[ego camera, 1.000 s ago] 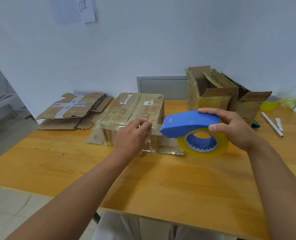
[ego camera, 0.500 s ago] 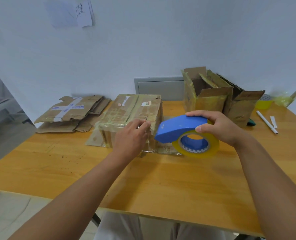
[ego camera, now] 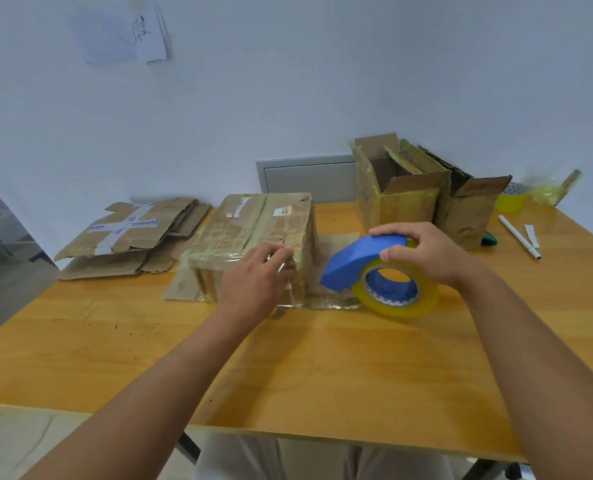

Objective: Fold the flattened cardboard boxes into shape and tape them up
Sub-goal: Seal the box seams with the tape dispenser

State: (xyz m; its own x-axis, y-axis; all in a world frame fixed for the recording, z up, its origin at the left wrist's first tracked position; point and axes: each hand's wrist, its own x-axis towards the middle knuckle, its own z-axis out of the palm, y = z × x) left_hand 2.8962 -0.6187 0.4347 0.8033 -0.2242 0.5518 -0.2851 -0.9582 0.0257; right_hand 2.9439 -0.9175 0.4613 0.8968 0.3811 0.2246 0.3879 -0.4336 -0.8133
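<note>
Since the earlier frames, our right hand (ego camera: pixel 426 252) has lowered the tape dispenser (ego camera: pixel 374 271) toward the table (ego camera: pixel 323 368); our left hand (ego camera: pixel 253 282) has stayed at the taped box (ego camera: pixel 253 237).

Surroundings, referenced to the taped box:
- Left of it: a stack of flattened cardboard boxes (ego camera: pixel 128 237), touching or nearly touching its left side.
- Right and behind: two open boxes (ego camera: pixel 426 195) standing side by side, flaps up.
- Far right: a white pen (ego camera: pixel 518 236), a small white strip beside it, and a yellow bowl (ego camera: pixel 511 200).
- Behind it, on the wall: a grey panel (ego camera: pixel 305 178).
- Beneath it and to its right: a flat cardboard sheet (ego camera: pixel 336 244).

Hand pose:
- Left hand: palm down at the box's near right corner, fingers curled; they appear to pinch a clear tape end (ego camera: pixel 290 289), which hangs down the near face.
- Right hand: grips the dispenser from above, fingers over the blue hood, thumb on the near side.

Orientation:
- The taped box lies flat, left of the table's centre. Its long axis runs from us toward the wall, slightly angled right.
- The dispenser sits just right of the box. Its blue nose points left toward the box corner; the yellow roll (ego camera: pixel 395 292) stands on edge, its open core facing us. We cannot tell whether the roll touches the table.
</note>
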